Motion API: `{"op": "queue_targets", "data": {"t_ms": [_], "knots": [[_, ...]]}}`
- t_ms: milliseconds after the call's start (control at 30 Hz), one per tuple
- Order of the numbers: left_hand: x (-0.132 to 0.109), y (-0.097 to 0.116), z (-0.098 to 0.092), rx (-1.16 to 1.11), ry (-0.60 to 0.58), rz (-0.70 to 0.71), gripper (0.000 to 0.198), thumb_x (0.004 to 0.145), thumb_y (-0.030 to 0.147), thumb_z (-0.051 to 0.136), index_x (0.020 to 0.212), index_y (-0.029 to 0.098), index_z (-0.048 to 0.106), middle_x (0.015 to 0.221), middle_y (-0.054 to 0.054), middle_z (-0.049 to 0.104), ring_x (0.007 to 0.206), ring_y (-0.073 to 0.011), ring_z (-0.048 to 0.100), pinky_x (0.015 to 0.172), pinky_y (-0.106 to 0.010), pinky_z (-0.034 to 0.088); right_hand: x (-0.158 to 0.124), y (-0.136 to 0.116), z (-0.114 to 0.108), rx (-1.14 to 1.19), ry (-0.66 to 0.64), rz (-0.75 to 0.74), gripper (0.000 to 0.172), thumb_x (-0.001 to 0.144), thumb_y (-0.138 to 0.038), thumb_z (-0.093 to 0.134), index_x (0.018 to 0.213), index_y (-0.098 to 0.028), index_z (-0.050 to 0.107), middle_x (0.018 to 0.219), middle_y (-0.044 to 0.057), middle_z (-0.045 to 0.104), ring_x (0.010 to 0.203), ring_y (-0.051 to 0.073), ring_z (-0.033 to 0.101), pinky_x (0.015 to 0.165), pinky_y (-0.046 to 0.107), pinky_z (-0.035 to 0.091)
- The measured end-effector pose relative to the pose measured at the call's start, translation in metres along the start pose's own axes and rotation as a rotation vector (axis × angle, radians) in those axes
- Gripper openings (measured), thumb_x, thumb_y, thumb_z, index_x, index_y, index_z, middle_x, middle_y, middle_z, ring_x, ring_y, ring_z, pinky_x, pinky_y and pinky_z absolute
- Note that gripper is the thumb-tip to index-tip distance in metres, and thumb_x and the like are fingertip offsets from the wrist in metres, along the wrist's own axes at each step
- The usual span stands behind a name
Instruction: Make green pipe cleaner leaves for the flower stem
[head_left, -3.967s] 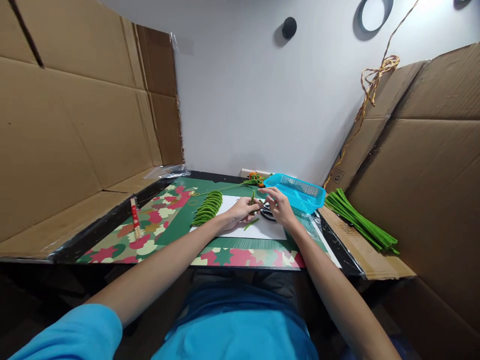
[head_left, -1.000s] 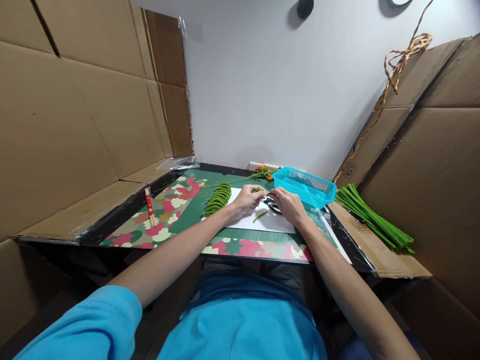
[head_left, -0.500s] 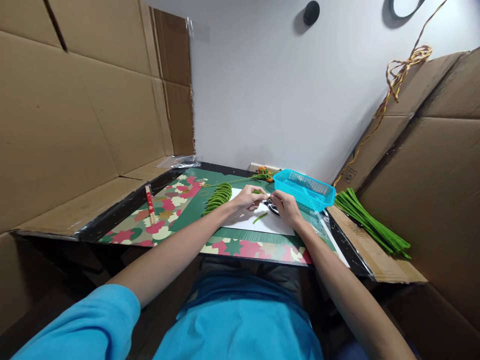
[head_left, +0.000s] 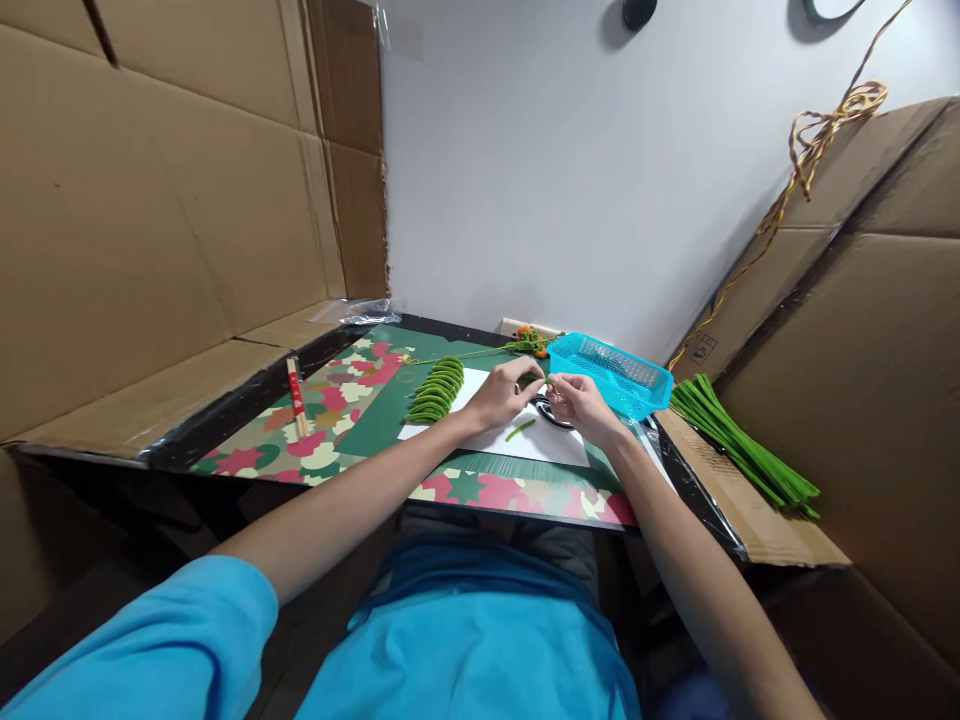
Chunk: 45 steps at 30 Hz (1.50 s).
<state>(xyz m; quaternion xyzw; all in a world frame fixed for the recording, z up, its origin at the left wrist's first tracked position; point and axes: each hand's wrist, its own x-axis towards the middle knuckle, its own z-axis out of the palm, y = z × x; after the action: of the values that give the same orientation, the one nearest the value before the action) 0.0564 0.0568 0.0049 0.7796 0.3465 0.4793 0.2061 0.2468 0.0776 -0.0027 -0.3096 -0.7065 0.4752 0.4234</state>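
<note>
Over a white sheet of paper (head_left: 559, 450), my left hand (head_left: 496, 398) and my right hand (head_left: 586, 408) meet fingertip to fingertip. Both pinch a green pipe cleaner (head_left: 549, 381), mostly hidden by the fingers. Scissors (head_left: 553, 414) with dark handles lie on the paper, partly beneath my right hand. A short green pipe cleaner piece (head_left: 520, 430) rests nearer to me. Left of my left hand, several bent green pipe cleaner shapes (head_left: 436, 392) sit in an overlapping row.
A blue plastic basket (head_left: 651, 378) stands behind my right hand, beside an orange flower (head_left: 531, 338) with a green stem. Long green pipe cleaners (head_left: 742, 445) lie bundled on cardboard at right. Chopsticks (head_left: 297, 398) in a red wrapper lie at left. Cardboard walls (head_left: 172, 190) flank the table.
My right hand has turned, its fingers now curled toward my left fingertips, and shows more of the scissors. Both hands still pinch the pipe cleaner. The view has shifted slightly.
</note>
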Motion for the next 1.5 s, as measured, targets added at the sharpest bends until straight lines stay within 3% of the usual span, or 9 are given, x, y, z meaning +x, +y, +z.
{"op": "queue_targets", "data": {"t_ms": [167,367,567,767,933,1067,1267,1367,1500], "knots": [[0.002,0.0,0.003,-0.366,-0.021,-0.262,0.026,0.093,0.042,0.07,0.096,0.017,0.064,0.052,0.003,0.059,0.04,-0.0106,0.05,0.044,-0.022,0.037,-0.004,-0.001,0.005,-0.126,0.158,-0.126,0.048,0.092,-0.066,0.065,0.073,-0.022,0.057,0.064,-0.001,0.048,0.056,0.014,0.039,0.054,0.028,0.033],[0.008,-0.005,-0.003,-0.516,-0.08,-0.348,0.034,0.084,0.045,0.08,0.086,0.015,0.064,0.049,0.001,0.059,0.041,-0.0117,0.054,0.041,-0.022,0.038,-0.012,-0.001,-0.002,-0.64,0.151,-0.363,0.029,0.106,-0.043,0.048,0.098,-0.022,0.067,0.09,0.006,0.066,0.082,0.022,0.059,0.079,0.032,0.045],[0.009,-0.005,-0.004,-0.587,-0.12,-0.41,0.039,0.08,0.049,0.085,0.08,0.016,0.065,0.054,0.003,0.053,0.043,-0.0108,0.054,0.04,-0.022,0.037,-0.015,-0.001,-0.005,-0.851,0.155,-0.405,0.035,0.11,-0.04,0.038,0.106,-0.024,0.068,0.098,0.009,0.069,0.084,0.023,0.064,0.079,0.031,0.047],[0.006,0.001,-0.009,-0.541,-0.159,-0.376,0.039,0.082,0.05,0.083,0.088,0.013,0.074,0.051,0.002,0.054,0.043,-0.009,0.046,0.043,-0.023,0.035,-0.013,-0.003,0.001,-0.522,0.229,-0.294,0.044,0.101,-0.057,0.053,0.075,-0.023,0.063,0.07,0.003,0.057,0.067,0.019,0.05,0.065,0.03,0.041],[0.004,0.01,-0.008,-0.127,0.014,-0.102,0.024,0.085,0.037,0.078,0.086,0.013,0.081,0.067,-0.006,0.07,0.054,-0.0126,0.057,0.054,-0.025,0.043,-0.006,-0.01,0.012,-0.026,0.183,-0.056,0.051,0.086,-0.062,0.069,0.06,-0.023,0.05,0.052,-0.005,0.035,0.046,0.01,0.026,0.046,0.027,0.022],[0.001,0.02,-0.001,0.026,0.171,0.046,0.016,0.089,0.028,0.072,0.084,0.016,0.082,0.081,-0.008,0.075,0.073,-0.0176,0.067,0.068,-0.027,0.049,-0.004,-0.017,0.016,0.141,0.124,0.045,0.044,0.084,-0.062,0.064,0.067,-0.025,0.047,0.049,-0.01,0.027,0.041,0.008,0.015,0.039,0.026,0.019],[0.0,0.018,0.001,-0.136,0.057,-0.086,0.025,0.091,0.037,0.072,0.087,0.014,0.079,0.072,-0.006,0.071,0.052,-0.0125,0.058,0.052,-0.025,0.044,-0.014,-0.022,0.014,0.238,0.095,0.077,0.041,0.083,-0.059,0.068,0.069,-0.023,0.053,0.047,-0.01,0.033,0.038,0.007,0.016,0.038,0.025,0.018],[0.004,0.013,-0.004,-0.404,-0.069,-0.228,0.033,0.088,0.044,0.077,0.087,0.011,0.076,0.055,0.0,0.059,0.042,-0.0106,0.051,0.041,-0.023,0.036,-0.02,-0.02,0.013,0.055,0.165,-0.064,0.044,0.091,-0.058,0.066,0.07,-0.02,0.06,0.051,-0.004,0.047,0.042,0.009,0.032,0.042,0.025,0.024],[0.008,0.017,-0.012,-0.73,-0.218,-0.418,0.032,0.081,0.039,0.084,0.077,0.01,0.071,0.057,0.001,0.053,0.043,-0.0076,0.05,0.038,-0.019,0.031,-0.027,-0.018,0.011,-0.487,0.304,-0.432,0.042,0.106,-0.049,0.053,0.083,-0.018,0.069,0.07,0.004,0.065,0.06,0.015,0.055,0.057,0.027,0.042]]}}
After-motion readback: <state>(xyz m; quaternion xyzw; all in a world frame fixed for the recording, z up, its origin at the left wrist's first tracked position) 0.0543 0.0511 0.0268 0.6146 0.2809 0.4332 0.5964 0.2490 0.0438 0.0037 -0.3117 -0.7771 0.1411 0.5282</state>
